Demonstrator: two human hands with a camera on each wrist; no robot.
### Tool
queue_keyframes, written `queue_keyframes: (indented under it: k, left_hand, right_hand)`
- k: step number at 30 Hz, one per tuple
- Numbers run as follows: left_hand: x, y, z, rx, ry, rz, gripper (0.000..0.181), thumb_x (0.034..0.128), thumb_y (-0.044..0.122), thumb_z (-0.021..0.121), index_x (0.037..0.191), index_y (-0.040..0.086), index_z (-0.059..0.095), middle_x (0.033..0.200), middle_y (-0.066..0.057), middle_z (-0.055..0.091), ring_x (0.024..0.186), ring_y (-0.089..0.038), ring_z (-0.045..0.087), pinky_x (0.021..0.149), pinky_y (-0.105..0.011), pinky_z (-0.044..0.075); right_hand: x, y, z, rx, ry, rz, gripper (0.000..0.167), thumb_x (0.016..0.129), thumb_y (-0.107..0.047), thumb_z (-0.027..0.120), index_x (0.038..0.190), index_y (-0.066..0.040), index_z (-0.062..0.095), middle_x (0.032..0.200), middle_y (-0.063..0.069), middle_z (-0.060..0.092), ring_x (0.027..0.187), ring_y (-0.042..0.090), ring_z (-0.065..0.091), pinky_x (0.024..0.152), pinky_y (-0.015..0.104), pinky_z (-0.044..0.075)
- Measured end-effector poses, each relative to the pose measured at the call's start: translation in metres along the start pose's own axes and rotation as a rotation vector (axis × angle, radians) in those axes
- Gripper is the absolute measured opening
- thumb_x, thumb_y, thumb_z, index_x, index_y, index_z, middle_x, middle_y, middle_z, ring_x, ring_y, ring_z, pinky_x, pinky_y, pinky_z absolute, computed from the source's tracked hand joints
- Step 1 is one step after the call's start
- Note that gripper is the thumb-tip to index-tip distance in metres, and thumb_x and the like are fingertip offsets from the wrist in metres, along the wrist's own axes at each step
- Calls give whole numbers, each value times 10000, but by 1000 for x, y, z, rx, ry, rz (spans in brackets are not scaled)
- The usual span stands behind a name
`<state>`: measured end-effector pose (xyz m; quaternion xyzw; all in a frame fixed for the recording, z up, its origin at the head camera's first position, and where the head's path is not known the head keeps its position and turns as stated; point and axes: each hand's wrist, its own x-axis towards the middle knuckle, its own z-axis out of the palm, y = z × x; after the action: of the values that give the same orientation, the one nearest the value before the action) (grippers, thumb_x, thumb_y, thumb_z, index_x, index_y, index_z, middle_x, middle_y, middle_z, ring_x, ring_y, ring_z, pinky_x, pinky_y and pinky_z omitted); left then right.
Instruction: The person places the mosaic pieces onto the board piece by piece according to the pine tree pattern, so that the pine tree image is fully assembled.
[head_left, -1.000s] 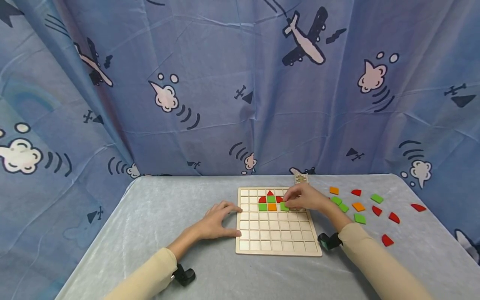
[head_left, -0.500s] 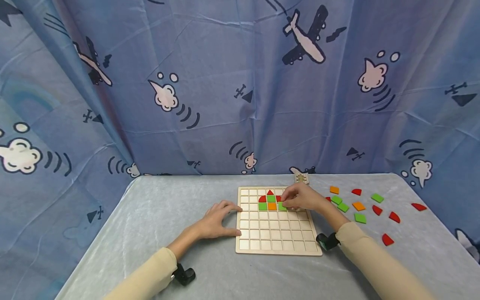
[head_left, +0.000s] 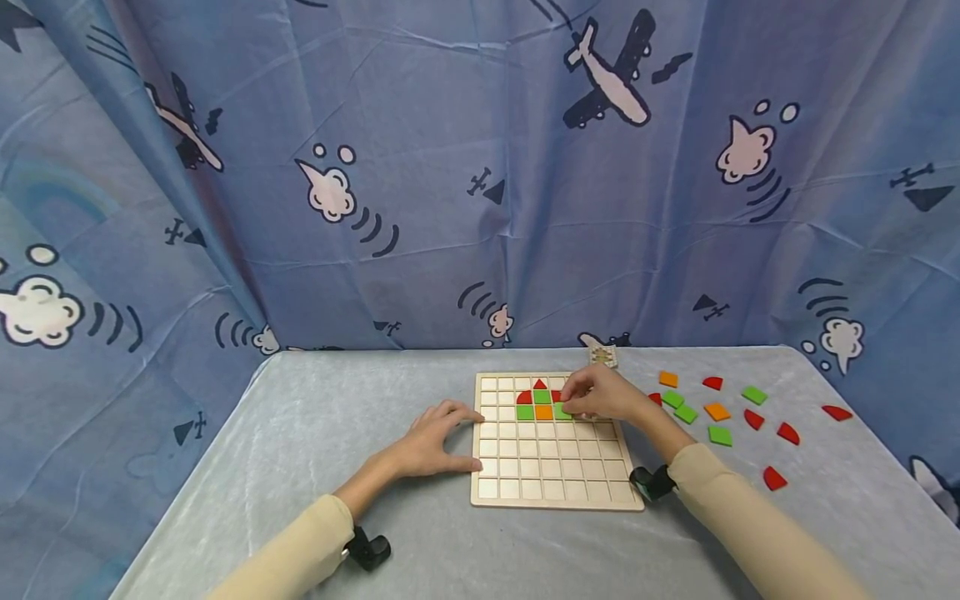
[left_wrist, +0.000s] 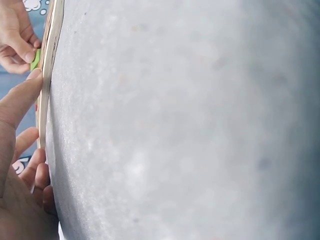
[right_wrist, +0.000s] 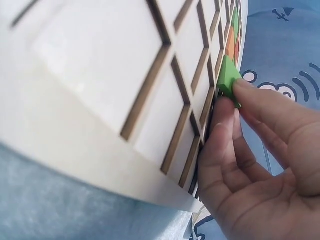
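A wooden grid board [head_left: 528, 468] lies on the cloth-covered table. The right hand [head_left: 603, 393] pinches a green square tile [head_left: 562, 412] over the cell right of an orange tile [head_left: 543, 412]. In the right wrist view, thumb and fingers of the right hand [right_wrist: 270, 145] hold that green tile [right_wrist: 229, 75] tilted against the grid. Another green tile [head_left: 525, 412], a green one above the orange, red curved pieces and a red triangle [head_left: 540, 385] sit in cells. The left hand [head_left: 431, 442] touches the board's left edge with thumb and fingertips spread; the left wrist view shows it [left_wrist: 20, 165] there too.
Loose orange, green and red pieces lie on the table [head_left: 360, 375] right of the board, among them an orange square [head_left: 668, 379] and a red piece [head_left: 774, 478]. A small patterned item [head_left: 602, 355] stands behind the board. A blue curtain [head_left: 420, 167] hangs at the back.
The right hand has moved slightly left with the green tile, which now lies close beside the orange tile. The left hand has stayed at the board's edge.
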<state>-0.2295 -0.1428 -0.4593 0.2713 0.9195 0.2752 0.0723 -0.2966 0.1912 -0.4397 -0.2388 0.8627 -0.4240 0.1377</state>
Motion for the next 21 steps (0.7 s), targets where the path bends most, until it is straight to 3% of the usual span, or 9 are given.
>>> queue_keyframes:
  k: [21]
  left_hand:
    - [1, -3, 2, 2, 2, -8, 686, 786, 514, 784, 1383, 288, 533, 1416, 2, 478, 1320, -231, 418, 1085, -528, 327]
  right_hand:
    - [-6, 1, -4, 14, -9, 6, 148, 856, -101, 752, 953, 8, 730, 881, 165, 714, 691, 158, 581, 617, 307, 516]
